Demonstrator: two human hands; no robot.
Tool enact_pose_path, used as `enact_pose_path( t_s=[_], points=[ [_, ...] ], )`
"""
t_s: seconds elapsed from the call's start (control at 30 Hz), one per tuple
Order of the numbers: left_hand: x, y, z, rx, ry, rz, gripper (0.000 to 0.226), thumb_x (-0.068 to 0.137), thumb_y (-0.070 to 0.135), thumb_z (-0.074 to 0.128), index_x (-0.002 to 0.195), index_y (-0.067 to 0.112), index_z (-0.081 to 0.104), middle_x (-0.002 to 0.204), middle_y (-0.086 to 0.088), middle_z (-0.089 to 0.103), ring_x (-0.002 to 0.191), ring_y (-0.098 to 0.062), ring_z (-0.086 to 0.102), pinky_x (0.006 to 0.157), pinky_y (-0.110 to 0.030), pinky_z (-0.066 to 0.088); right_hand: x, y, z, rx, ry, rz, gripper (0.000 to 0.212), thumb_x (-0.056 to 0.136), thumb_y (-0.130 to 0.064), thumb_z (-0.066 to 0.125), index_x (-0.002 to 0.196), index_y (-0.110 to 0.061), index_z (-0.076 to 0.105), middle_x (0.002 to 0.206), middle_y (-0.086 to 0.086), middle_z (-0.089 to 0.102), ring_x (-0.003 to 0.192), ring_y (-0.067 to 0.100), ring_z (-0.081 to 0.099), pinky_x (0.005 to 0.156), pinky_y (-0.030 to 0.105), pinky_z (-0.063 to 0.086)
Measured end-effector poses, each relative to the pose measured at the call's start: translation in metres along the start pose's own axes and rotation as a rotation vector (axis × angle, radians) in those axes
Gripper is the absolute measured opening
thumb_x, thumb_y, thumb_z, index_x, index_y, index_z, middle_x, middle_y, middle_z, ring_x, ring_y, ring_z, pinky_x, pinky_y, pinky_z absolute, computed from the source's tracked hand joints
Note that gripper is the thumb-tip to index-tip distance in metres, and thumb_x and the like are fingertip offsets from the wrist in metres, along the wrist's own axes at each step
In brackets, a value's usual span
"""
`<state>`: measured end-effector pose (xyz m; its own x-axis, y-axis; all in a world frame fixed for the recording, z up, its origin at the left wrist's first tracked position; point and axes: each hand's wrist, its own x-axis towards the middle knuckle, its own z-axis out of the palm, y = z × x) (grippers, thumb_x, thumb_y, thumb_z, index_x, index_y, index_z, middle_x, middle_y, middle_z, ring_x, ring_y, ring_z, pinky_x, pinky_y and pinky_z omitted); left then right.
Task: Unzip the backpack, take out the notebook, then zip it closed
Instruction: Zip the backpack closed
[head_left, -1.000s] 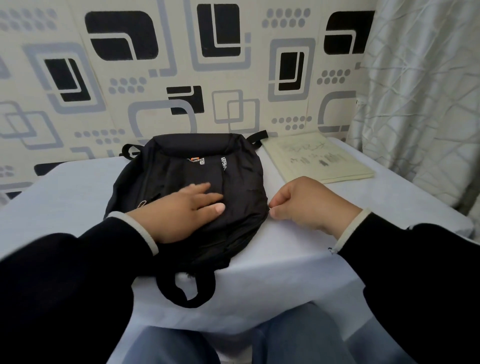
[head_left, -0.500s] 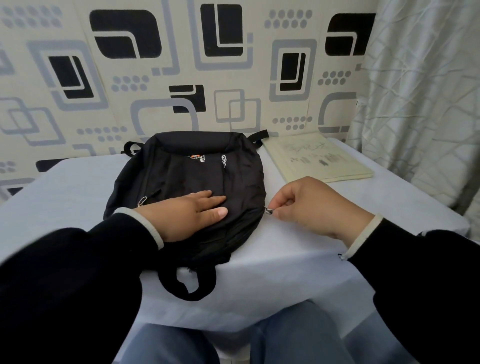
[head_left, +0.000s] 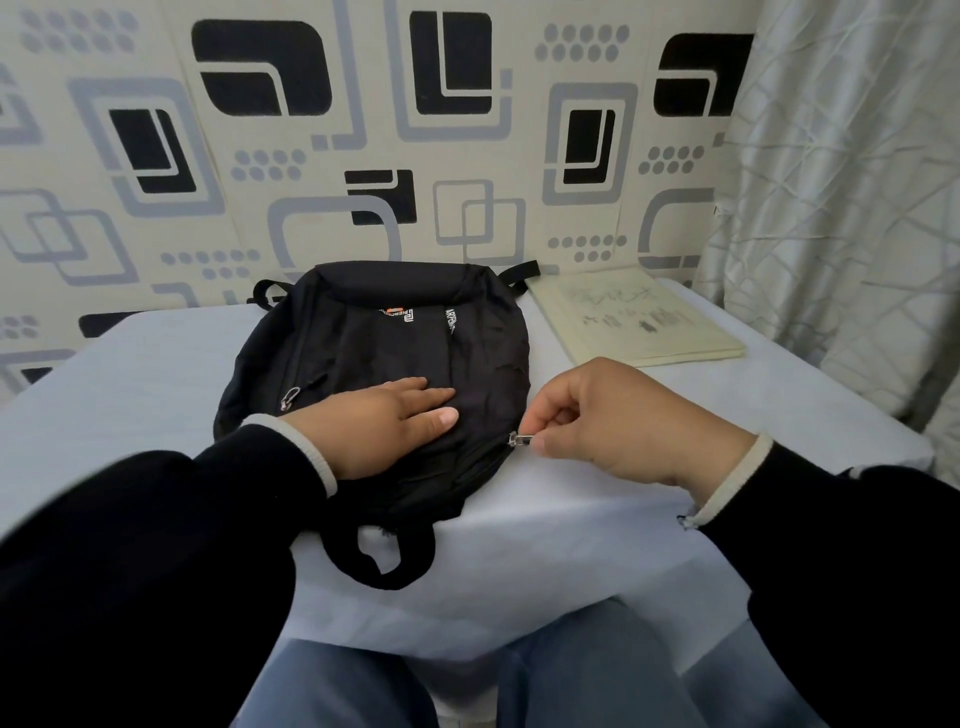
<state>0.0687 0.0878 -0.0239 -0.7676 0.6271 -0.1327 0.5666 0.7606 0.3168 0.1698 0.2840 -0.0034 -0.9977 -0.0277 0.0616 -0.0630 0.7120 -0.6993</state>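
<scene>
A black backpack (head_left: 363, 338) lies flat on the table with its carry loop hanging over the near edge. My left hand (head_left: 374, 426) rests flat on its front, fingers straight. My right hand (head_left: 613, 421) pinches the metal zipper pull (head_left: 519, 439) at the bag's right edge, near the front corner. A pale yellow notebook (head_left: 639, 319) lies on the table to the right of the bag, outside it. A second zipper pull (head_left: 291, 397) shows on the bag's left side.
The table (head_left: 130, 374) wears a pale blue cloth and stands against a patterned wall. A light curtain (head_left: 841, 182) hangs at the right. My knees in blue trousers sit under the near edge.
My right hand has drawn the zipper pull a little nearer along the bag's right edge, and the metal pull now shows between its fingers. My left hand stays pressed on the bag.
</scene>
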Motion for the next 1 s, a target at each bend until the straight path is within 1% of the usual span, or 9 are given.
enact_pose_path(
  t_s=[0.3, 0.5, 0.67, 0.77, 0.83, 0.87, 0.9, 0.97, 1.0],
  points=[
    [-0.002, 0.004, 0.0, 0.018, 0.008, -0.019, 0.053, 0.086, 0.058, 0.029, 0.136, 0.04, 0.026, 0.154, 0.007, 0.016, 0.14, -0.013, 0.015, 0.116, -0.042, 0.012, -0.001, -0.01, 0.003, -0.021, -0.061, -0.031, 0.008, 0.071, -0.018, 0.069, 0.07, -0.025, 0.07, 0.056, -0.013, 0.059, 0.049, -0.006, 0.05, 0.049, 0.006, 0.038],
    [-0.004, 0.005, 0.0, 0.033, 0.007, -0.034, 0.053, 0.086, 0.057, 0.029, 0.136, 0.039, 0.025, 0.154, 0.006, 0.016, 0.141, -0.014, 0.014, 0.115, -0.045, 0.013, -0.002, -0.015, 0.009, 0.017, -0.102, -0.031, 0.004, 0.072, -0.019, 0.069, 0.073, -0.023, 0.071, 0.063, -0.01, 0.063, 0.054, -0.003, 0.052, 0.057, 0.013, 0.043],
    [-0.006, 0.007, 0.001, 0.046, 0.022, -0.057, 0.053, 0.086, 0.059, 0.027, 0.136, 0.04, 0.025, 0.154, 0.008, 0.016, 0.14, -0.014, 0.016, 0.114, -0.045, 0.014, -0.001, -0.022, 0.016, 0.087, -0.128, -0.05, 0.004, 0.071, -0.018, 0.07, 0.071, -0.022, 0.072, 0.058, -0.012, 0.063, 0.05, -0.005, 0.052, 0.049, 0.007, 0.039],
    [-0.006, 0.008, 0.001, 0.054, 0.034, -0.068, 0.054, 0.086, 0.059, 0.026, 0.136, 0.04, 0.025, 0.153, 0.008, 0.017, 0.14, -0.016, 0.018, 0.114, -0.044, 0.015, 0.0, -0.023, 0.019, 0.111, -0.119, -0.049, 0.004, 0.07, -0.018, 0.07, 0.07, -0.022, 0.071, 0.062, -0.009, 0.065, 0.055, -0.002, 0.054, 0.052, 0.01, 0.041],
    [-0.007, 0.008, 0.001, 0.037, 0.069, -0.063, 0.053, 0.086, 0.058, 0.028, 0.135, 0.037, 0.03, 0.152, 0.006, 0.022, 0.138, -0.017, 0.022, 0.113, -0.043, 0.018, 0.0, -0.022, 0.019, 0.124, -0.121, -0.043, 0.003, 0.07, -0.019, 0.07, 0.07, -0.022, 0.071, 0.063, -0.007, 0.065, 0.056, 0.004, 0.052, 0.054, 0.017, 0.042],
    [-0.009, 0.008, 0.002, 0.008, 0.116, -0.041, 0.052, 0.086, 0.056, 0.031, 0.134, 0.034, 0.035, 0.15, 0.005, 0.027, 0.136, -0.018, 0.027, 0.113, -0.041, 0.021, 0.0, -0.022, 0.019, 0.132, -0.123, -0.041, 0.004, 0.07, -0.019, 0.069, 0.069, -0.022, 0.071, 0.06, -0.007, 0.064, 0.055, 0.006, 0.051, 0.054, 0.019, 0.04],
    [-0.01, 0.009, 0.002, -0.031, 0.182, 0.003, 0.049, 0.087, 0.052, 0.036, 0.131, 0.03, 0.041, 0.146, 0.003, 0.035, 0.133, -0.017, 0.032, 0.111, -0.035, 0.024, 0.0, -0.021, 0.019, 0.142, -0.125, -0.041, 0.004, 0.07, -0.018, 0.069, 0.069, -0.022, 0.071, 0.057, -0.01, 0.061, 0.054, 0.007, 0.048, 0.053, 0.02, 0.039],
    [-0.017, 0.012, 0.001, -0.108, 0.301, 0.133, 0.04, 0.087, 0.039, 0.047, 0.124, 0.023, 0.05, 0.134, 0.003, 0.049, 0.124, -0.01, 0.041, 0.1, -0.011, 0.026, 0.0, -0.02, 0.019, 0.162, -0.124, -0.045, 0.006, 0.07, -0.017, 0.069, 0.067, -0.023, 0.07, 0.05, -0.013, 0.058, 0.051, 0.006, 0.046, 0.052, 0.021, 0.038],
    [-0.021, 0.015, 0.0, -0.145, 0.319, 0.197, 0.037, 0.085, 0.033, 0.052, 0.121, 0.023, 0.053, 0.129, 0.004, 0.053, 0.12, -0.007, 0.044, 0.093, -0.002, 0.026, 0.0, -0.019, 0.018, 0.176, -0.12, -0.049, 0.008, 0.07, -0.016, 0.069, 0.066, -0.024, 0.07, 0.048, -0.014, 0.057, 0.051, 0.005, 0.046, 0.052, 0.02, 0.038]
  ],
)
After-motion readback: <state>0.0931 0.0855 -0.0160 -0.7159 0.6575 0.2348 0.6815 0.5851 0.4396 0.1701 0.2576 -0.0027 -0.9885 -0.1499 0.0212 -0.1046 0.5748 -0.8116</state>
